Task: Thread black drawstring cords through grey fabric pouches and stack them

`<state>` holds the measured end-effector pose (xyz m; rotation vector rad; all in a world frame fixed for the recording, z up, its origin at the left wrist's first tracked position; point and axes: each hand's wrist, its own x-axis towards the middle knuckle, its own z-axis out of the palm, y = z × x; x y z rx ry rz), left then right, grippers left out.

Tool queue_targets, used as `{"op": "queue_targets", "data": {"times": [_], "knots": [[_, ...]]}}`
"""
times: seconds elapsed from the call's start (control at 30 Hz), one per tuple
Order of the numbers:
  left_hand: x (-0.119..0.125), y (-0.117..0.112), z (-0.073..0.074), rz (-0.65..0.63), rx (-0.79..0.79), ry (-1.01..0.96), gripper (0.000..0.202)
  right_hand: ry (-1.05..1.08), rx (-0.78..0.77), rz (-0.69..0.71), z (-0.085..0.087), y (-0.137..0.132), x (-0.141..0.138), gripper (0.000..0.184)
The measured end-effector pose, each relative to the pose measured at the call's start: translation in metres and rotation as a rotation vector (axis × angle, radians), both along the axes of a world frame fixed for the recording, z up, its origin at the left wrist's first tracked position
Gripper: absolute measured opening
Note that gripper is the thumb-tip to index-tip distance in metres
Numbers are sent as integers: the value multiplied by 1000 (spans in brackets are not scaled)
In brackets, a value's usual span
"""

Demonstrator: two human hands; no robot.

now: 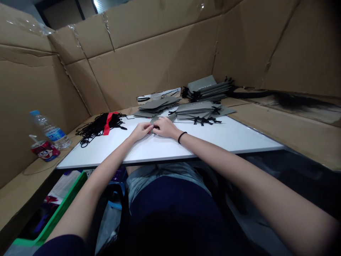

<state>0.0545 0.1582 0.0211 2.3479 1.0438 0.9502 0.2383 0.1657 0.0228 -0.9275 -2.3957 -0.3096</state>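
Both my hands meet at the middle of the white table top. My left hand and my right hand pinch a small flat grey paper piece between their fingertips, and most of it is hidden under the fingers. A black band circles my right wrist. Just beyond the hands lie low piles of flat grey paper bags and a pile with black cord handles.
A bundle of black cords tied with a red strip lies at the left. A water bottle and a red can stand on the cardboard ledge at far left. A taller bag stack sits at the back. Cardboard walls enclose the table.
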Motion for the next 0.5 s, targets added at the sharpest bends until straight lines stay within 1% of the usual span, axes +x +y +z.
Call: {"op": "queue_targets", "data": {"times": [0.17,0.33,0.5], "knots": [[0,0,-1,-10,-24,-22,32,1,4,29,-1,1,-1,26],[2,1,-1,-16,-51,-12,27,7,-1,41,-1,1,-2,24],[4,1,-1,-11,-55,2,22,-11,6,44,-2,1,-2,26]]}}
